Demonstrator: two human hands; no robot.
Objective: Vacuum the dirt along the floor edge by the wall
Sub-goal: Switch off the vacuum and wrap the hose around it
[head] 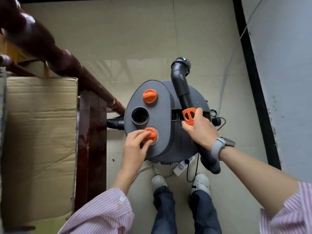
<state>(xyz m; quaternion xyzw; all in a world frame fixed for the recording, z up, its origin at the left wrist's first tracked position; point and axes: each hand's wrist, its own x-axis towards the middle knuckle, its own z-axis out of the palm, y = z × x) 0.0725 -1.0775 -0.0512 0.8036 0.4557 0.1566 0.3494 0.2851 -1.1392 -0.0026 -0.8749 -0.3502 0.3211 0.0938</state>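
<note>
The pale tiled floor point(143, 39) runs up to the wall point(287, 65) on the person's right, where a black skirting strip point(253, 81) marks the edge to be cleaned; any dirt there is too fine to make out. The grey vacuum cleaner point(168, 125) stands just ahead of the white shoes point(200, 182), near that edge, probably so the hose will reach it. A cardboard box point(40, 141) and dark wooden railing point(67, 61) hem in the left side. The black wand point(184, 92), brush tip point(183, 60) pointing away, lies across the machine's top, held by the right hand point(199, 127), whose fingers wrap it at its orange clip point(189, 115), seemingly to keep it ready. The left hand point(135, 146) pinches the nearer orange knob point(152, 135), likely to switch on or set suction, so vacuuming has apparently not begun
</note>
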